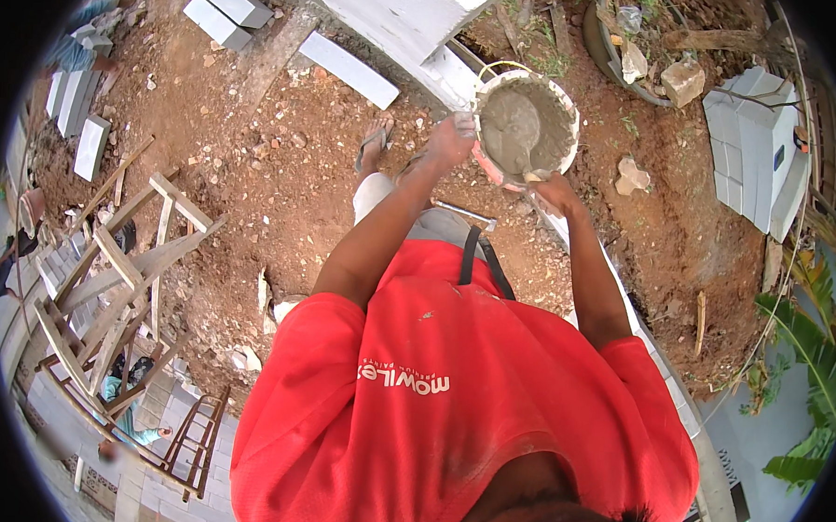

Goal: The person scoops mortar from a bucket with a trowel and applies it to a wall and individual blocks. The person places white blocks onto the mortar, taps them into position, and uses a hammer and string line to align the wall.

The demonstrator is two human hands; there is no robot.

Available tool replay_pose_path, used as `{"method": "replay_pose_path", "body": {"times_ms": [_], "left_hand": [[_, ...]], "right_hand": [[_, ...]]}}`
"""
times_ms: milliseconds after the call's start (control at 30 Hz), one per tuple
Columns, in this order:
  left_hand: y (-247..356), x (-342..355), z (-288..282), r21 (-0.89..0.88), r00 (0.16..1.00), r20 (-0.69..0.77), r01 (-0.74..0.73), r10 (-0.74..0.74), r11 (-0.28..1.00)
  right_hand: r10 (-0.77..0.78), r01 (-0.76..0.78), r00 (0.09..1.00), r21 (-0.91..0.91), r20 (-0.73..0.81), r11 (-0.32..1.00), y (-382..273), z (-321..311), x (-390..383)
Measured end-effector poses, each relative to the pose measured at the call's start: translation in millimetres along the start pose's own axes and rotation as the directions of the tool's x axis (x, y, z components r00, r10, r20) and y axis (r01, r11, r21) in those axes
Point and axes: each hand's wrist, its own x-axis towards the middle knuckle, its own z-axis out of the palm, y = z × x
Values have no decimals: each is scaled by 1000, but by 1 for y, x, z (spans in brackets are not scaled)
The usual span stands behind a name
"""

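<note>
A white-and-pink bucket point(490, 162) of wet grey mortar point(510, 120) stands tilted beside the white wall edge point(441, 74). My left hand point(449, 139) has its fingers closed on the bucket's left rim. My right hand point(553, 194) is at the near right of the bucket, gripping the light handle of a trowel point(539, 176) whose blade is in or hidden by the mortar. Below the bucket, near my legs, lies a metal tool point(462, 211). A long grey block point(348, 69) lies on the dirt to the upper left.
Stacked blocks point(225, 15) lie upper left, more blocks point(749, 154) at right with loose rocks point(682, 82). A wooden trestle point(133, 267) and metal frame stand at left. Other people point(131, 421) are at the far left edge. Leafy plants point(804, 390) edge the lower right.
</note>
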Motion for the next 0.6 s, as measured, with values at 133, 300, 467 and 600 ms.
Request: {"method": "replay_pose_path", "body": {"times_ms": [133, 300, 467, 600], "left_hand": [[-1, 8, -4, 18, 999, 18, 41, -41, 999], [32, -8, -15, -33, 995, 78, 70, -67, 997], [30, -16, -43, -45, 988, 112, 111, -106, 993], [10, -33, -86, 94, 986, 28, 162, -165, 982]], "right_hand": [[55, -81, 994, 288, 97, 954, -1, -6, -31], [-32, -71, 990, 677, 138, 733, 15, 16, -59], [88, -25, 994, 651, -65, 759, 11, 32, -71], [62, 48, 989, 678, -137, 734, 19, 32, -85]]}}
